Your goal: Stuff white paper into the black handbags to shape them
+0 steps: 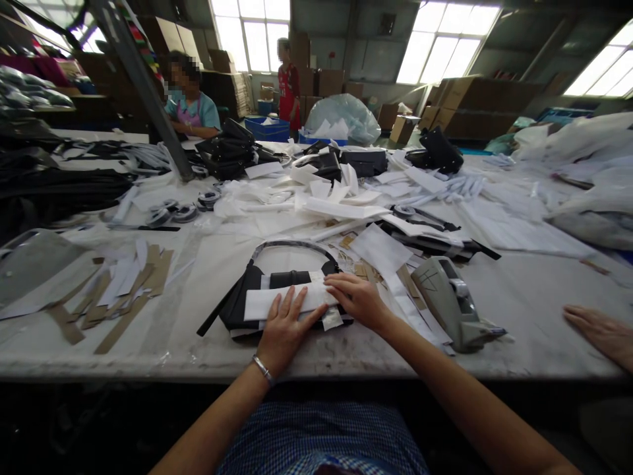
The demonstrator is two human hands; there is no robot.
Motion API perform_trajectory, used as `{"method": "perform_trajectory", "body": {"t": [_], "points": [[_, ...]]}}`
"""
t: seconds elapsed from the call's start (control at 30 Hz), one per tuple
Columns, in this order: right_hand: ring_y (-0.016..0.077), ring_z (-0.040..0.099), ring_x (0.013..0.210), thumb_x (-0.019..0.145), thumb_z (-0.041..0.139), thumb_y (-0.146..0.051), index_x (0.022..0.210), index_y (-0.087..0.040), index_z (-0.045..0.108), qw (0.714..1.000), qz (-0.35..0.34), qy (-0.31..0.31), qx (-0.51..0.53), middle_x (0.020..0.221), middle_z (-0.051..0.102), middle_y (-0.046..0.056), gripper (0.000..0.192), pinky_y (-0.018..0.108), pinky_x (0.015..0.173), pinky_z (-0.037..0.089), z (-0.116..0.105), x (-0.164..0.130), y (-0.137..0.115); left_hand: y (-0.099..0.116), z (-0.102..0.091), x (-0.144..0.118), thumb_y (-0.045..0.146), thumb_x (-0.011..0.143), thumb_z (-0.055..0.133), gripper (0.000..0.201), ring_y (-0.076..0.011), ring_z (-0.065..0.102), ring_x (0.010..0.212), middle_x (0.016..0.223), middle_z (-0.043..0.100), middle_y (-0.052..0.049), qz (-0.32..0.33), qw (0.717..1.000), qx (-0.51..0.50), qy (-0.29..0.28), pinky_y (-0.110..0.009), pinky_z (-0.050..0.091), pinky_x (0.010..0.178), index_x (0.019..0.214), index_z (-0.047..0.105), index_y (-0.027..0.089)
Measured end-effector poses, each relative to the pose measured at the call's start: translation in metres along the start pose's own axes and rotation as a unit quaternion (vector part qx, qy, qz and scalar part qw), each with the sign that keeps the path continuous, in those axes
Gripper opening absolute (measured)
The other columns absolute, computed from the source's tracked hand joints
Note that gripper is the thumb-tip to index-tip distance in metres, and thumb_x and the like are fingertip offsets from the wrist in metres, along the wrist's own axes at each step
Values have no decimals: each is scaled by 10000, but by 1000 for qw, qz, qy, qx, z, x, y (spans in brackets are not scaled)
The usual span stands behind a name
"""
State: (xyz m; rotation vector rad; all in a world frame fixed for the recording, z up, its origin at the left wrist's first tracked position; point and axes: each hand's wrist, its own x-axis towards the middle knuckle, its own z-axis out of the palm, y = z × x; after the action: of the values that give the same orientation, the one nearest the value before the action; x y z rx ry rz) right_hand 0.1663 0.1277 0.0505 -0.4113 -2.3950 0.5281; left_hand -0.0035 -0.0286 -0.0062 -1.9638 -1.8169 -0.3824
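- Pressing flat on a white paper strip (pixel 284 300), my left hand (pixel 284 330) lies with fingers spread apart, palm down, gripping nothing; I judge it pins the strip in place.
- My right hand (pixel 359 300) rests fingers together on the strip's right end, also flat, holding nothing closed.
- The strip lies across a black handbag (pixel 247 297), which sits at the near edge of the worktable (pixel 198 356), its curved handle (pixel 291 245) arching away from me.
- Just right of the bag stands a grey tape dispenser (pixel 448 300), apparently kept within reach.
- Cardboard strips (pixel 123 290) lie to the left.
- Another person's hand (pixel 601 333) rests at the far right.
- Two co-workers are well beyond, across the table.
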Motion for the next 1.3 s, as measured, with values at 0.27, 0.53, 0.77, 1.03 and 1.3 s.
{"method": "perform_trajectory", "body": {"t": [0.27, 0.53, 0.77, 1.03, 1.3], "points": [[220, 649, 1157, 1041, 399, -297, 1270, -137, 633, 925, 9, -319, -208, 1238, 692, 135, 365, 348, 1052, 437, 44, 63, 33, 2, 3, -2, 289, 912, 611, 672, -359, 396, 1409, 1517, 461, -83, -6, 1000, -5, 7, -570, 401, 1104, 1480, 307, 482], [316, 720, 964, 970, 482, -261, 877, -62, 754, 899, 55, -346, -264, 933, 746, 234, 350, 510, 1034, 419, 42, 68, 28, 2, 2, -4, 252, 935, 568, 663, -336, 392, 1416, 1538, 430, -71, 4, 1000, 2, 4, -574, 398, 1107, 1494, 281, 461], [225, 575, 1267, 1025, 444, -248, 1207, -155, 678, 936, -7, -300, -185, 1292, 663, 129, 310, 423, 1132, 373, 16, 34, 20, 0, 1, -4, 277, 963, 519, 608, -315, 356, 1438, 1586, 329, 12, 18, 1000, -1, 2, -579, 377, 1123, 1500, 285, 438], [282, 428, 1402, 895, 691, -315, 1471, -242, 455, 993, 16, -101, -52, 1465, 519, 110, 626, 542, 1159, 354, 15, -42, 9, -3, -2, 1, 374, 933, 577, 583, -307, 378, 1426, 1518, 450, 45, 0, 997, -68, -30, -575, 352, 1136, 1474, 365, 413], [276, 448, 1389, 901, 669, -265, 1461, -237, 470, 992, 3, -47, -116, 1454, 531, 104, 595, 530, 1169, 342, 36, -54, 11, 12, -22, 14, 488, 888, 604, 515, -357, 369, 1421, 1480, 514, -26, -62, 986, -149, -51, -667, 190, 1166, 1378, 536, 346]]}}
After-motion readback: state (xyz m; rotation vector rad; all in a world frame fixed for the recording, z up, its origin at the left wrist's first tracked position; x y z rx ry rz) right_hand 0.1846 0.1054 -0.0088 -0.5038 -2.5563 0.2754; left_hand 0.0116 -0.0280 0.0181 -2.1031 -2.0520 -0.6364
